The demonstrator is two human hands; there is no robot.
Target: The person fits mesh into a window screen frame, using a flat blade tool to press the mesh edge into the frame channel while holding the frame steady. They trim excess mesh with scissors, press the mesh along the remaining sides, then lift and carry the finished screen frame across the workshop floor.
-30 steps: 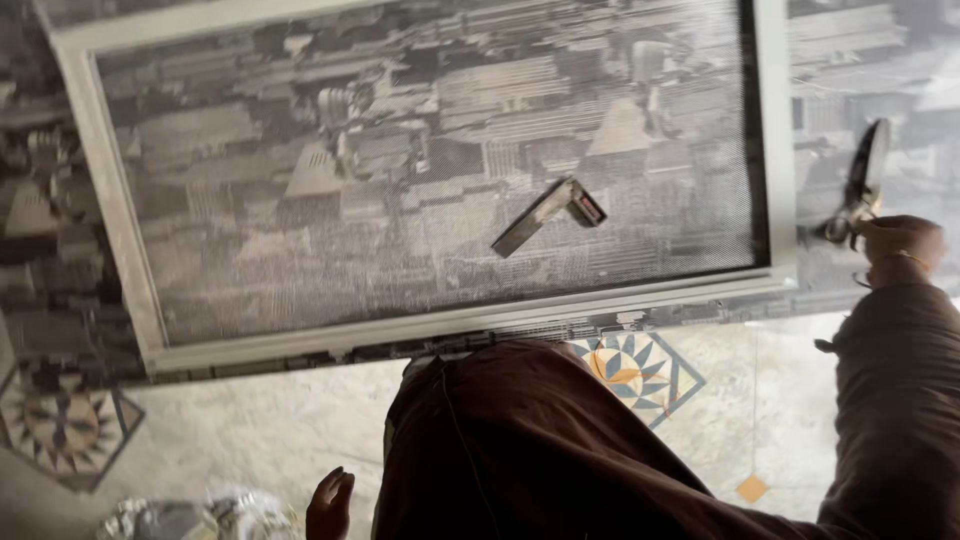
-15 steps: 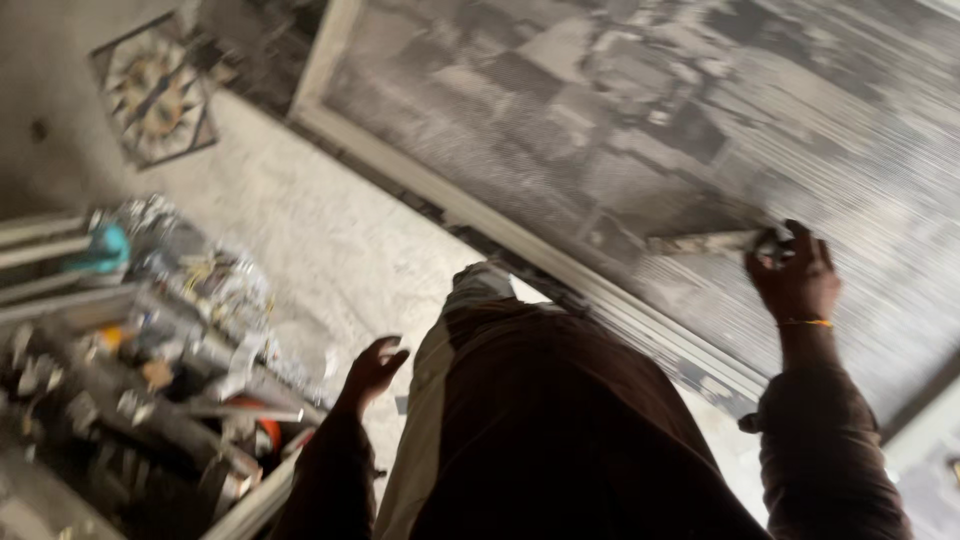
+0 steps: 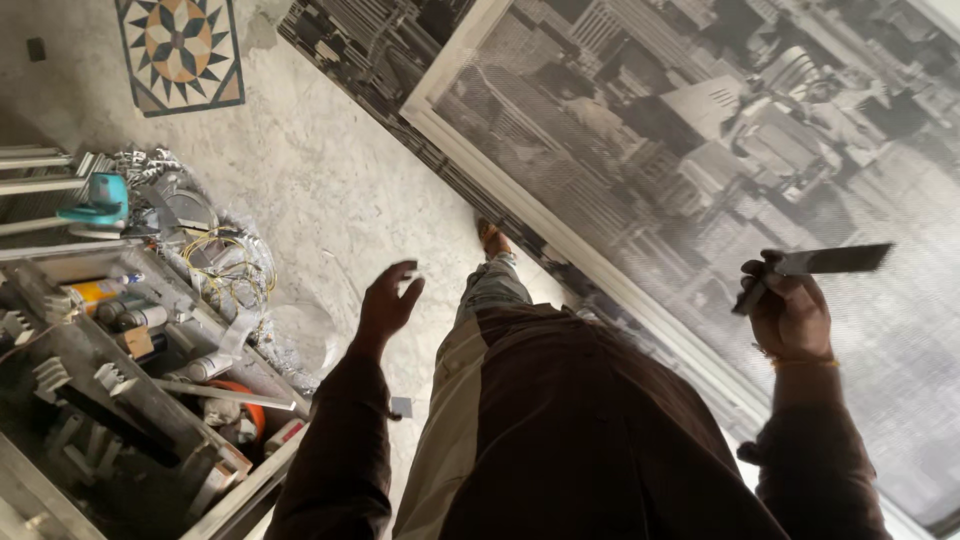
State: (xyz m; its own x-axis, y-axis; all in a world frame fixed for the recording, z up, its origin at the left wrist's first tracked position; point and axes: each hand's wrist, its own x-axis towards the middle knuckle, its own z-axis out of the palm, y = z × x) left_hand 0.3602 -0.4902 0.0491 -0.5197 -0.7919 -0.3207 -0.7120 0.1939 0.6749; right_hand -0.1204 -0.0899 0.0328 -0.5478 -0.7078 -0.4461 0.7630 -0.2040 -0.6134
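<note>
Right hand (image 3: pixel 790 315) is gripping a flat dark blade (image 3: pixel 825 261) over the framed mesh panel (image 3: pixel 700 160) — left hand (image 3: pixel 388 298) is hanging empty, fingers spread.

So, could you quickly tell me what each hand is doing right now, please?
Left hand: open, fingers loosely spread, holding nothing, above the marble floor.
Right hand: closed around a flat dark metal tool, over the mesh panel.
</note>
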